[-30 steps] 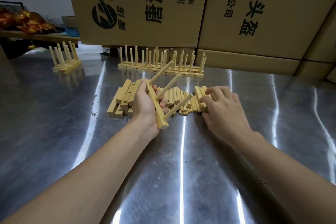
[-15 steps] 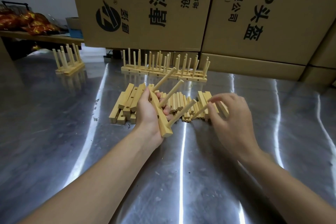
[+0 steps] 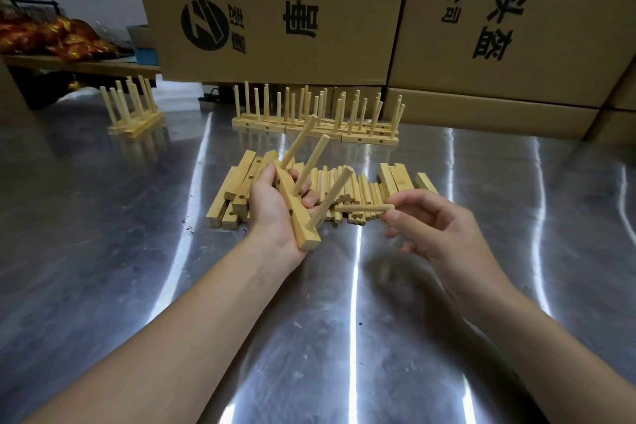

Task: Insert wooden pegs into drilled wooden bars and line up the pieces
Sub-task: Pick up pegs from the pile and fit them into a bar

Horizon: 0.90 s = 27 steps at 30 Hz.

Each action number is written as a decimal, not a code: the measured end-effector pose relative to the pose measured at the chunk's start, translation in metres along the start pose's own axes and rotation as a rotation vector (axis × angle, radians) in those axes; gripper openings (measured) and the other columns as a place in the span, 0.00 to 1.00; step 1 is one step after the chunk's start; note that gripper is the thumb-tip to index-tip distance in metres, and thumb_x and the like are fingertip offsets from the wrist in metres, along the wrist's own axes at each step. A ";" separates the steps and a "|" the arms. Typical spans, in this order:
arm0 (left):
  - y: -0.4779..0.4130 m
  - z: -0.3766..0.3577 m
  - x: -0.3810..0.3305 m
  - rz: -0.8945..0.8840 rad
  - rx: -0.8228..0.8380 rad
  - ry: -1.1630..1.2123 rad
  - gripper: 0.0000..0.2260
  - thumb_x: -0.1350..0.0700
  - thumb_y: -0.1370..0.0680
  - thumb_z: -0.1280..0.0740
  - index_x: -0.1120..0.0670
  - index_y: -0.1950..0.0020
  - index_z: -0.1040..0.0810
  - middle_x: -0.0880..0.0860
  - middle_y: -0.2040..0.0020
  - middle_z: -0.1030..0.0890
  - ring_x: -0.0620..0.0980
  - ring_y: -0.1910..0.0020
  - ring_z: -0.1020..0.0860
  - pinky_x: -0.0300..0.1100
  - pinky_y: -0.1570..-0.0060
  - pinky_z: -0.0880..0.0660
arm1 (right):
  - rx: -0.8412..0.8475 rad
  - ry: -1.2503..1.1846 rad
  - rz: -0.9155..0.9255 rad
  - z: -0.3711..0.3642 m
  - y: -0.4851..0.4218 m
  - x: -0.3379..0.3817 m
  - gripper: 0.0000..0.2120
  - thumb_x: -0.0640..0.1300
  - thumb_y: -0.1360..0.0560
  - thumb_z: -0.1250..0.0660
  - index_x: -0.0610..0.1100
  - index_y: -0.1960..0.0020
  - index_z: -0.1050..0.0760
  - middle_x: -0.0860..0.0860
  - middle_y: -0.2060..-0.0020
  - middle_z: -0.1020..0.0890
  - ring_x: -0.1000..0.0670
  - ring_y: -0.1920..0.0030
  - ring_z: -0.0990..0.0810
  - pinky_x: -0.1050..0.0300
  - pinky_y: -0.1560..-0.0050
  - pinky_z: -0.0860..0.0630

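Note:
My left hand [image 3: 275,206] grips a drilled wooden bar [image 3: 299,220] held above the table, with three pegs standing out of it towards the upper right. My right hand [image 3: 433,234] pinches a single loose peg [image 3: 361,207] by its right end, lying level, its free end near the bar's lowest peg. Behind my hands lie a pile of loose pegs [image 3: 358,189] and a stack of bare bars [image 3: 237,189].
A row of finished peg bars [image 3: 316,124] stands at the back under large cardboard boxes [image 3: 378,10]. A smaller finished group [image 3: 134,117] stands at the back left. More bars [image 3: 399,179] lie right of the pegs. The shiny metal table [image 3: 327,320] spreads in front.
My right hand lifted one peg off the pile and drew it back towards me and the bar. My left hand kept holding the bar, shifting little.

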<state>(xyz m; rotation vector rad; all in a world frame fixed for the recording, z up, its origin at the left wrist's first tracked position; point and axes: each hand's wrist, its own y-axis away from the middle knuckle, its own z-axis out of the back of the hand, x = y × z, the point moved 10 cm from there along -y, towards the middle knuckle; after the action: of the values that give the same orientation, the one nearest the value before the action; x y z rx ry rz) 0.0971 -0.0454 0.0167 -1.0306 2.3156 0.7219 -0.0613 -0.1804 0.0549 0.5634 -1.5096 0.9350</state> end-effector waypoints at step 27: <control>0.006 -0.015 0.011 0.021 0.119 -0.078 0.18 0.41 0.13 0.42 0.53 0.54 0.24 0.49 0.68 0.29 0.45 0.75 0.33 0.37 0.74 0.38 | 0.080 -0.024 -0.069 -0.008 0.003 0.001 0.11 0.42 0.17 0.35 0.43 0.50 0.14 0.50 0.64 0.22 0.53 0.72 0.37 0.61 0.73 0.42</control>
<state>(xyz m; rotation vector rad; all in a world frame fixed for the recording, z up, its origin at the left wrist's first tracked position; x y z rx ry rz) 0.0825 -0.0571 0.0218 -0.9103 2.2752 0.6128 -0.0591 -0.1724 0.0552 0.6821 -1.4700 0.9414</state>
